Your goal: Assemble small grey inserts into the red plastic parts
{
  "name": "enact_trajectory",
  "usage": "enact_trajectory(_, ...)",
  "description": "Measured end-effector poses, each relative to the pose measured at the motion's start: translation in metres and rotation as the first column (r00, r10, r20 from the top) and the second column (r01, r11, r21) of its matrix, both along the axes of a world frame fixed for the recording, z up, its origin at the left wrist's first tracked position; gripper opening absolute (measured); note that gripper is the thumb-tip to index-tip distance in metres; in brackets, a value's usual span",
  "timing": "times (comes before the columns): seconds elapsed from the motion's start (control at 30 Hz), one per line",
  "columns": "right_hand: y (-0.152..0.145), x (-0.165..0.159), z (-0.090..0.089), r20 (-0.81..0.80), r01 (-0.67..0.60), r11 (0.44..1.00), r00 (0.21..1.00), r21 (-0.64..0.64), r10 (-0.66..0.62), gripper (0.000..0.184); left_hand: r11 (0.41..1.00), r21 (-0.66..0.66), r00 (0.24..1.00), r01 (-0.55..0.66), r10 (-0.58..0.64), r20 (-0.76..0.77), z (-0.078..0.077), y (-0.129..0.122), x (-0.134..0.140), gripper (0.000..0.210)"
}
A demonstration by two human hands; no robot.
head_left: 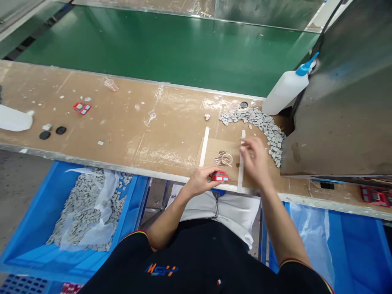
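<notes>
So the red toy car (220, 176) is sitting at the near edge of the table (171, 139), between the lower ends of two white strips (204, 147). The left hand (199, 180) is gripping it from the side, thumb and fingers clamped on it. I can't tell whether it's resting on the cardboard or being held just above it.

The right hand (256, 159) is hovering by the right-hand strip — it's blurring, thumb near the fingers, so I can't say if the fingertips are meeting or pinching anything.

Just beyond the car, a clear cup (227, 159) is lying next to some small dark shiny bits (219, 159). Past the right hand, a curved pile of grey chips (269, 130) is spreading along the table, with a white bottle (284, 92) with a blue nozzle standing behind it.

Farther left, another red piece (81, 108) is lying near two black discs (61, 130). Below the table on that side, a blue bin (131, 212) is holding loads more chips — plastic sheeting is partly covering them.
</notes>
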State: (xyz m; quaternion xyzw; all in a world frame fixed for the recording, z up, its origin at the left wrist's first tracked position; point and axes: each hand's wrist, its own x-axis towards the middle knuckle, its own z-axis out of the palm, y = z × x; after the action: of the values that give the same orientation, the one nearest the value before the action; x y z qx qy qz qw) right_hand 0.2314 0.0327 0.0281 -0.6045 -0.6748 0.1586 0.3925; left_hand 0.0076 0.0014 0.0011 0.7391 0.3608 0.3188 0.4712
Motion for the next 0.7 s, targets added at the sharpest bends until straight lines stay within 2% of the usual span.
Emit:
enact_trajectory(0.07, 0.034, 0.021, -0.001, 0.090, 0.194, 0.980, 0.978, -0.047, -0.189, 0.024, 1.000, -0.002, 1.000, -0.003, 0.003, 0.000, -0.001, 0.000, 0.000, 0.020)
enact_trajectory(0.13, 0.067, 0.037, -0.004, 0.215, 0.297, 0.949, 0.939, -0.110, -0.269, 0.018, 1.000, -0.003, 1.000, -0.009, 0.009, -0.009, -0.002, 0.000, 0.000, 0.021)
enact_trajectory(0.2, 0.091, 0.044, -0.007, 0.333, 0.282, 0.944, 0.918, -0.169, -0.214, 0.010, 1.000, 0.000, 1.000, -0.004, 0.004, -0.007, -0.002, 0.000, -0.001, 0.020)
enact_trajectory(0.27, 0.101, 0.044, -0.008, 0.454, 0.226, 0.954, 0.884, -0.198, -0.115, 0.011, 1.000, 0.001, 1.000, 0.012, -0.012, 0.012, -0.002, 0.000, -0.001, 0.021)
enact_trajectory(0.37, 0.093, 0.041, -0.005, 0.600, 0.175, 0.971, 0.799, -0.161, -0.045, 0.022, 1.000, 0.005, 0.999, 0.019, -0.019, 0.032, -0.001, 0.001, -0.002, 0.021)
enact_trajectory(0.5, 0.060, 0.042, -0.002, 0.687, 0.113, 0.987, 0.726, -0.117, -0.001, 0.027, 1.000, 0.018, 0.999, 0.018, -0.018, 0.035, 0.000, 0.000, -0.004, 0.019)
enact_trajectory(0.6, 0.038, 0.037, -0.001, 0.736, 0.075, 0.984, 0.673, -0.164, 0.072, 0.025, 0.999, 0.025, 0.999, 0.024, -0.024, 0.035, 0.002, -0.001, -0.005, 0.017)
enact_trajectory(0.7, 0.030, 0.025, 0.003, 0.748, 0.103, 0.966, 0.654, -0.237, 0.113, 0.025, 0.999, 0.023, 0.999, 0.028, -0.029, 0.035, 0.003, -0.001, -0.006, 0.015)
